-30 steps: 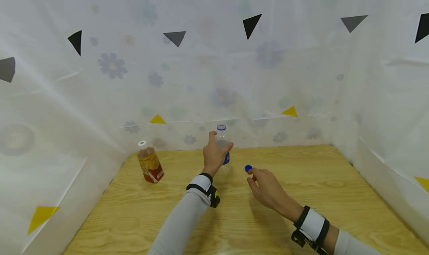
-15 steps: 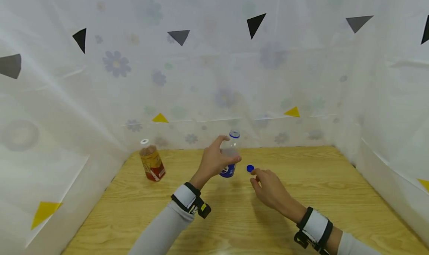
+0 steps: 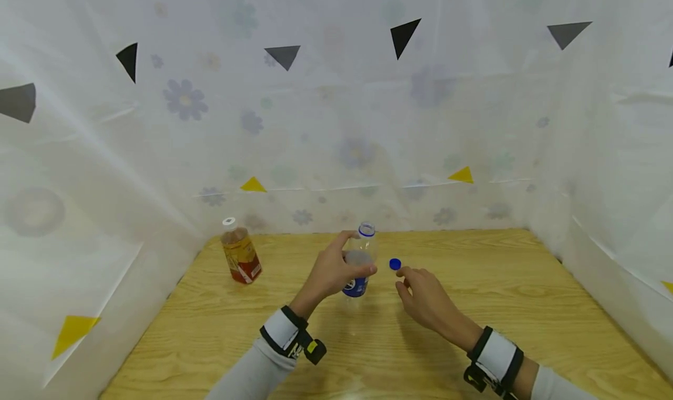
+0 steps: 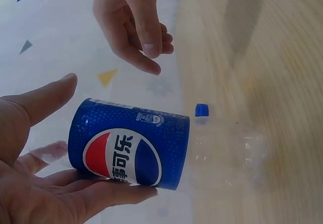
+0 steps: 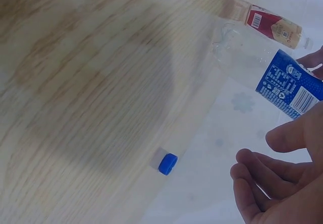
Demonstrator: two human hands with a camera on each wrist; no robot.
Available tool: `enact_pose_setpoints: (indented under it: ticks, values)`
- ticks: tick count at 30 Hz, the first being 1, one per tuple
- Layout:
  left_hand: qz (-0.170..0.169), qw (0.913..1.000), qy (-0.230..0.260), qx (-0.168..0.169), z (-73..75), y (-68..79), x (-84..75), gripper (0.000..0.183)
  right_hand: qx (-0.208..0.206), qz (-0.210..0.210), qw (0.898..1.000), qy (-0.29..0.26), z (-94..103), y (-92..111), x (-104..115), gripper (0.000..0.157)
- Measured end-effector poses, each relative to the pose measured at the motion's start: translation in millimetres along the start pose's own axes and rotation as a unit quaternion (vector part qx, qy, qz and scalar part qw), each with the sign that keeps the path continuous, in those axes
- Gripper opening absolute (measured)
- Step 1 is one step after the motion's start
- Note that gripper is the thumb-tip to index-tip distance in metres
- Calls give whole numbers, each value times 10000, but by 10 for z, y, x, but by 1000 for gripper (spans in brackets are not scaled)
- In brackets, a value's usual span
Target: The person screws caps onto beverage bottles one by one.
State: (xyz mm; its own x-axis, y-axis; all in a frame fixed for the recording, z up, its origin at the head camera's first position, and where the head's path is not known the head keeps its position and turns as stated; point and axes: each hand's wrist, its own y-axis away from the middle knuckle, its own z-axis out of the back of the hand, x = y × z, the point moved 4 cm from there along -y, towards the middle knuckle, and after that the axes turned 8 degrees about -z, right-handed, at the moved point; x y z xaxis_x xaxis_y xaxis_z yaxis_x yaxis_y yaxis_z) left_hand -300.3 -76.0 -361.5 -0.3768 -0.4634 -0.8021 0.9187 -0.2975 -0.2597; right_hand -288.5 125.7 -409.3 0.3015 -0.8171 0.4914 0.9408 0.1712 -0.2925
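My left hand (image 3: 333, 271) grips an uncapped clear plastic Pepsi bottle (image 3: 356, 286) around its upper part, in the middle of the head view. The bottle has a blue label (image 4: 128, 143) with a red, white and blue circle, and a blue ring below its mouth. Fingers pass along the far side; the thumb (image 4: 48, 100) is on the near side. To the right, my right hand (image 3: 426, 301) hovers with loosely bent fingers and nothing between them. Its fingertips are close to a blue bottle cap (image 3: 395, 264), which lies on the table (image 5: 167, 164) in the right wrist view.
A bottle of amber drink (image 3: 242, 257) with a white cap stands at the left of the wooden table (image 3: 452, 353). White flower-patterned sheeting (image 3: 336, 125) with black, grey and yellow triangles closes off the back and both sides.
My left hand has brought the Pepsi bottle toward me and slightly right, and lower in the head view. The right hand has stayed nearly still beside the blue cap.
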Motion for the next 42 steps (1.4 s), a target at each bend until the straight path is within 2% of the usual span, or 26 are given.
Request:
enact_pose_setpoints:
  ticks: [9,13,22,26,30,34,42]
  values:
    - [-169,9998,29,-50,-19,14,34,77,-75,-39,10000,4,-28,-80,-68,19]
    - [-259,9996,26,-52,-28,18,37,75,-303,50,9995,-46,-35,-176,-94,21]
    - [-253,9996,80,-87,-36,1,66,73,-1102,408,9929,-188,218,-635,8,31]
    - [-219,9997,83,-96,-28,-9,70,73,-1235,460,9911,-193,326,-869,96,34]
    - [-220,9997,44,-85,-12,-13,67,73,-995,145,9948,-159,346,-1075,128,38]
    - [-227,9997,87,-53,-3,-14,69,73,-578,-256,9980,77,262,-1216,50,44]
    - [-71,9998,159,-64,13,-22,95,73,-126,-570,9963,636,-157,-1257,-253,48]
